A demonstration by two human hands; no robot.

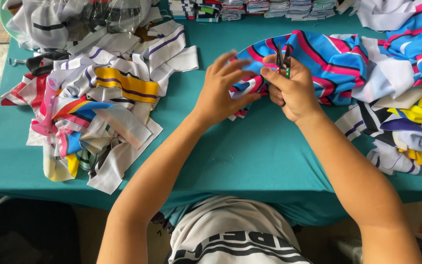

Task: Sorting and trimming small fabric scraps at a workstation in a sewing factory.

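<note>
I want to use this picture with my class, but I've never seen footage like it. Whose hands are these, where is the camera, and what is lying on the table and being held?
There is no machine here: the single picture comes from a camera worn on a person's head, looking down at that person's own two bare hands. The left hand grips a piece of striped fabric, blue with pink, black and white bands. The right hand holds small thread snips with their blades pointing away from the person, right at the fabric's edge. Everything lies on a table under a teal cloth. To the left sits a loose pile of fabric strips; to the right, more printed pieces. Along the far edge stand folded stacks.
</note>
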